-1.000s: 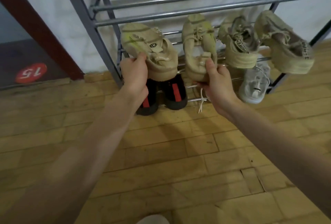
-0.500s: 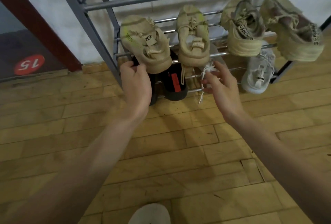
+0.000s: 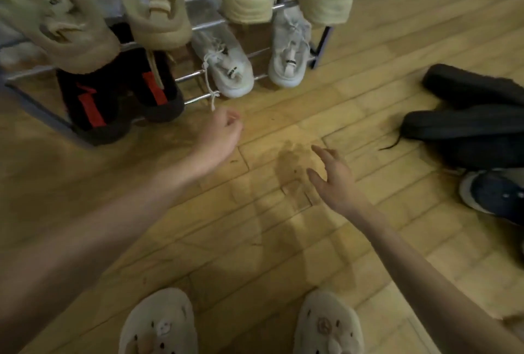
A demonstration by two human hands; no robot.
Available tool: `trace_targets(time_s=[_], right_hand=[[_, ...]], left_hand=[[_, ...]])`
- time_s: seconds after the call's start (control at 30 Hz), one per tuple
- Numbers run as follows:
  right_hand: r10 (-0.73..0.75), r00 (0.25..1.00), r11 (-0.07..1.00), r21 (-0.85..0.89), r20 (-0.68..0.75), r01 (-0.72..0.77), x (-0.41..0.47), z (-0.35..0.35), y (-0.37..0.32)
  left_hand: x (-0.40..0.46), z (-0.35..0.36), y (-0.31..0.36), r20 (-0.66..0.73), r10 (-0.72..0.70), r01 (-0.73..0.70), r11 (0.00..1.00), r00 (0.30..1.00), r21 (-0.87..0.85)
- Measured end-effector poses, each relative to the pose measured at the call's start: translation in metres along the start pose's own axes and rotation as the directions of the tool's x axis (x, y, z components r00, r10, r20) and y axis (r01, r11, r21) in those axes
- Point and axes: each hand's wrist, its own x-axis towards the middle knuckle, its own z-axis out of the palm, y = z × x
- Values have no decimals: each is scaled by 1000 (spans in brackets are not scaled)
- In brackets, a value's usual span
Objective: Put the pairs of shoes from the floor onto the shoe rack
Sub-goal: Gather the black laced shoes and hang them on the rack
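1. Both hands have left the beige knit sneakers (image 3: 153, 10), which now sit on the upper bars of the grey metal shoe rack (image 3: 243, 54).
2. The left hand (image 3: 219, 134) hangs over the wooden plank floor (image 3: 283, 240), fingers loosely curled, holding nothing.
3. The right hand (image 3: 334, 180) is empty with fingers spread.
4. Black shoes (image 3: 476, 124) lie on the floor to the right, well apart from the rack.

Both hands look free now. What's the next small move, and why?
Probably reach the right hand toward the black shoes lying on the floor to its right. Both hands hold nothing, the left hand included, and the beige pairs already sit on the rack.
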Motion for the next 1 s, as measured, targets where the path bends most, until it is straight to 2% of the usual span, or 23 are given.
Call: trace_targets(time_s=[0.13,0.3,0.4,0.53,0.67,0.77,0.87,1.0], right_hand=[[123,986,991,-31,-113,-128,-16,-24,44],[251,916,957,-62,-314,-284,-21,-63,101],[273,866,907,-189,-419,-377,-7,-89,134],[164,906,785,-505,-389,-359,17,-124,181],[182,922,712,-601,-341,-363,37,-149,208],[94,946,669,-684,-310,-290,47,-156,212],[26,948,683,-687,-316,-248,51,-165,210],[-108,944,771,-625,-312,-119,46,-163,185]], left_hand=[[7,53,41,217,152,-165,986,964,39],[11,103,60,334,232,-291,947,914,139],[17,124,74,385,254,-339,925,887,172],[20,139,86,413,267,-373,906,871,200],[18,141,74,423,235,-360,900,875,245],[17,136,57,411,191,-318,909,892,268],[13,130,44,385,135,-251,930,913,268],[13,121,42,368,121,-216,949,922,229]])
